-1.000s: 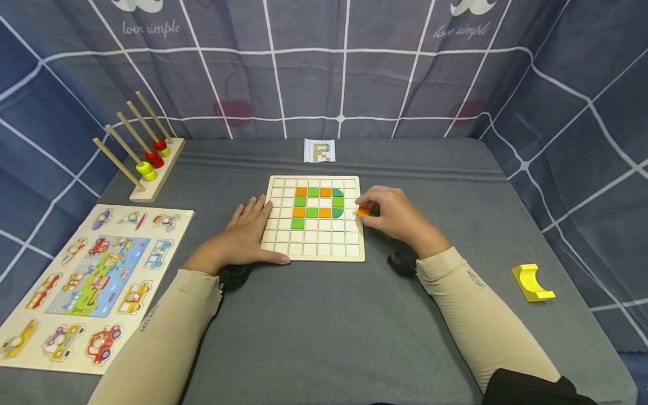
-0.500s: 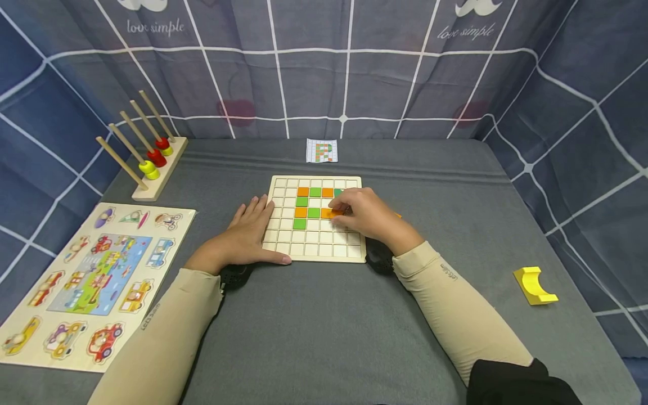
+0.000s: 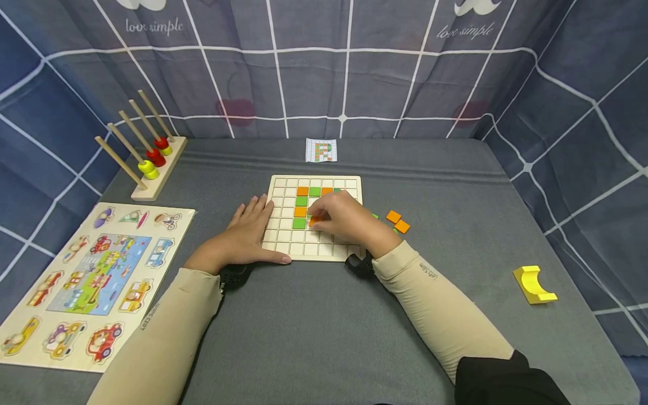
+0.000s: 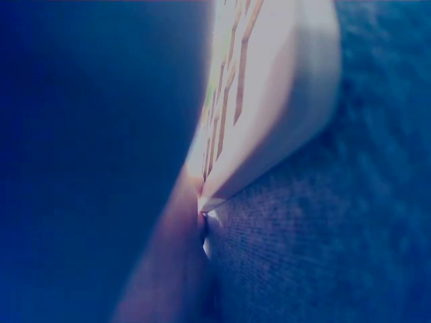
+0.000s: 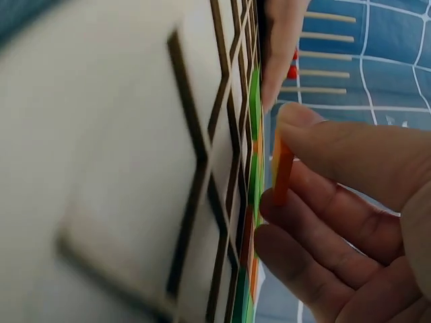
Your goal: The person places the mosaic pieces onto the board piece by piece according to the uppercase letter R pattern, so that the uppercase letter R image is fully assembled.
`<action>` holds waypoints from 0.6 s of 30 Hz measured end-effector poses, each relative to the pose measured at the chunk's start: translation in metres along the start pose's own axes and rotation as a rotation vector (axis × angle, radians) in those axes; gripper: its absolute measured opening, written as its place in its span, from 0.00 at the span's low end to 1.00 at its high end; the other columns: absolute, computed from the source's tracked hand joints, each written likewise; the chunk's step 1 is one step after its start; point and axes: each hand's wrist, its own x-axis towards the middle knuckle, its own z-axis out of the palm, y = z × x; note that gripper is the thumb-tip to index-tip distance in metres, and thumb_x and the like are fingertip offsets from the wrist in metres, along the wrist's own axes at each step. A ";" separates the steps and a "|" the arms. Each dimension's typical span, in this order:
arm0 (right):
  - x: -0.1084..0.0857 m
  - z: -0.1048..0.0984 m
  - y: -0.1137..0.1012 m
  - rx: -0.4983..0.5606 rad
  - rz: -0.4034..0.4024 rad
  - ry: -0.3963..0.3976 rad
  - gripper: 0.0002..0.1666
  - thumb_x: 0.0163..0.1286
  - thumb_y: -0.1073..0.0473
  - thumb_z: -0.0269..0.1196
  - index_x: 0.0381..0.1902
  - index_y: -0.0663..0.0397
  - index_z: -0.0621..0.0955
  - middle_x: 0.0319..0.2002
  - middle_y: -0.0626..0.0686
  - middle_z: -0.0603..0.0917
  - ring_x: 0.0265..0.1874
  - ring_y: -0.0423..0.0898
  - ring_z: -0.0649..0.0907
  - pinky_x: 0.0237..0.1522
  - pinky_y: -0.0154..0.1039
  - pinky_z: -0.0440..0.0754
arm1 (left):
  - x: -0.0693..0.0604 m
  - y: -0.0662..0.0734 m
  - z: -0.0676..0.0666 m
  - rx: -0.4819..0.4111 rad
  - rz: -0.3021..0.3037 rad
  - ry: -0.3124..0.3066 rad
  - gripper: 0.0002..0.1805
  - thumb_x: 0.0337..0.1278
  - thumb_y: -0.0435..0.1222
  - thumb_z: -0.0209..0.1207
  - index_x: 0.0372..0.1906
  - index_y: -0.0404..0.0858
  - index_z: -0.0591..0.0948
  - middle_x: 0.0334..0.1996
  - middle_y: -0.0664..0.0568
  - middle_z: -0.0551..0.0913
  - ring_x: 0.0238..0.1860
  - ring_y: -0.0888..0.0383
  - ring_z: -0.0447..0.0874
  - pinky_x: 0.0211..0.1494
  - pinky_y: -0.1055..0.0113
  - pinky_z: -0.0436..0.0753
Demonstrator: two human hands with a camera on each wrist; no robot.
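A wooden grid board (image 3: 283,242) lies mid-table, with orange and green tiles set in some of its squares. My left hand (image 3: 240,236) rests flat against the board's left edge, fingers straight and thumb at the front corner. Over the board's middle, my right hand (image 3: 344,216) pinches an orange square tile (image 5: 283,165) between thumb and fingertips, just beside the green tile (image 3: 299,223) of the lowest filled row. The right hand hides the board's right-hand tiles in the head view. In the left wrist view the board's rim (image 4: 296,87) shows close up and blurred.
Loose orange tiles (image 3: 393,216) and partly hidden green ones lie right of the board. A pattern card (image 3: 321,151) sits behind it. A peg stand (image 3: 159,169) with rings and a picture puzzle board (image 3: 98,287) are at left; a yellow arch block (image 3: 533,285) is at right.
My right hand has carried the orange tile leftward from beside the board's right edge to over its middle. The left hand has stayed in place. Loose tiles at right have come into view.
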 end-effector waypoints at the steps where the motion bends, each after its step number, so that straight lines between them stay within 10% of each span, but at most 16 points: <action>1: 0.002 0.002 -0.002 -0.005 -0.007 -0.008 0.11 0.64 0.66 0.77 0.44 0.59 0.90 0.38 0.50 0.89 0.38 0.43 0.85 0.46 0.38 0.82 | 0.000 0.000 0.000 -0.002 -0.001 0.000 0.82 0.41 0.76 0.69 0.84 0.29 0.41 0.83 0.33 0.34 0.82 0.36 0.27 0.79 0.39 0.32; 18: 0.013 0.028 -0.022 -0.052 -0.057 -0.039 0.10 0.63 0.65 0.79 0.42 0.56 0.90 0.37 0.48 0.89 0.36 0.40 0.84 0.44 0.35 0.80 | 0.001 -0.001 0.000 0.011 -0.010 -0.017 0.82 0.42 0.77 0.68 0.85 0.30 0.40 0.84 0.35 0.33 0.82 0.38 0.26 0.79 0.41 0.31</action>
